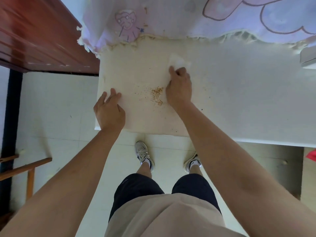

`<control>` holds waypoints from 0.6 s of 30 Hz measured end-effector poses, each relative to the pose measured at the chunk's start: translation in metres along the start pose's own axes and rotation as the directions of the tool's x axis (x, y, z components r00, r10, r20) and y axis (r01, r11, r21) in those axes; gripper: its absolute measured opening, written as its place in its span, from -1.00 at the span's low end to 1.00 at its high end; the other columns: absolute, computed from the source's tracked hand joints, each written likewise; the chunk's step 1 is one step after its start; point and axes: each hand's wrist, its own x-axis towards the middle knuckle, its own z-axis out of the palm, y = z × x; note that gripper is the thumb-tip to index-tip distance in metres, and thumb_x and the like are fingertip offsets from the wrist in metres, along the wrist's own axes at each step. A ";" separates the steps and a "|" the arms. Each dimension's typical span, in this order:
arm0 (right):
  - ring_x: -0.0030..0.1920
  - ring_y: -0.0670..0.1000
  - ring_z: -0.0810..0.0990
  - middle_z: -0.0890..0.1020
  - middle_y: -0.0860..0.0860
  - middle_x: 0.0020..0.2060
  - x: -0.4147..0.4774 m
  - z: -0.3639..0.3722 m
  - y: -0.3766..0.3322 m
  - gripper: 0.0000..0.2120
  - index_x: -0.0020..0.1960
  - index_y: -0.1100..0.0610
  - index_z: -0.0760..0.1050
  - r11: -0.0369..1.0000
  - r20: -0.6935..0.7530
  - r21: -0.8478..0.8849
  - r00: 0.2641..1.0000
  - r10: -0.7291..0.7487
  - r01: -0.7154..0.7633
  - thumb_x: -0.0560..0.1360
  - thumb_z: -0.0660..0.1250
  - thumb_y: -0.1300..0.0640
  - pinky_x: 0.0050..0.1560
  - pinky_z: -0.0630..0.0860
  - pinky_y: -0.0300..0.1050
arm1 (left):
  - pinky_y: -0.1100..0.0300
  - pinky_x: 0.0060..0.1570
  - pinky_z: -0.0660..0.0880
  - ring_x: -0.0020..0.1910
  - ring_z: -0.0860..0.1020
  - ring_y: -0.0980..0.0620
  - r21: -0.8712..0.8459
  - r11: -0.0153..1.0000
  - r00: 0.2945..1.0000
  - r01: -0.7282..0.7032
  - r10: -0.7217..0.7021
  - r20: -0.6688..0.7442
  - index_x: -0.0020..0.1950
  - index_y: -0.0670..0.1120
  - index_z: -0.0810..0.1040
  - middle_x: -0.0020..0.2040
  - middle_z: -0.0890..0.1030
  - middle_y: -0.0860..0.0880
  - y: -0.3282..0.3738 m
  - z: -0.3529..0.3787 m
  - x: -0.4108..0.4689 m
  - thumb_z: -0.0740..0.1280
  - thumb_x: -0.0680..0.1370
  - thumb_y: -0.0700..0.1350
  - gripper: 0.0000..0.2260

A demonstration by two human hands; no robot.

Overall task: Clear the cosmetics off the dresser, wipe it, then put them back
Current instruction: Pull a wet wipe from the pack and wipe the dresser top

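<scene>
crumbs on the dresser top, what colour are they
Golden-tan crumbs on the white dresser top; the head view shows them.

bare dresser top rightward, curtain behind, crumbs centre

Beige shirt, dark shorts, white trainers (laced)

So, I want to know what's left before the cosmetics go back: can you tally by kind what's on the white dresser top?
Crumpled white tissue, gripped by the right hand: 1
Patch of tan crumbs: 1
Fringed pink-and-lilac cartoon-print cloth: 1
Pale box, cut off at right: 1
Cosmetics: 0
Total: 4
</scene>
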 end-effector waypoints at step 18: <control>-0.10 0.28 0.53 0.56 0.29 -0.07 -0.099 0.018 0.053 -0.56 0.34 0.32 0.47 0.997 -0.195 -0.004 0.978 0.072 -0.074 0.46 0.32 0.32 -0.08 0.50 0.06 | -0.06 0.21 0.31 0.37 0.41 -0.10 0.013 0.997 0.996 -0.080 0.081 -0.032 0.28 -0.01 0.58 0.36 0.53 0.06 -0.014 0.002 0.003 0.18 0.51 -0.31 -0.58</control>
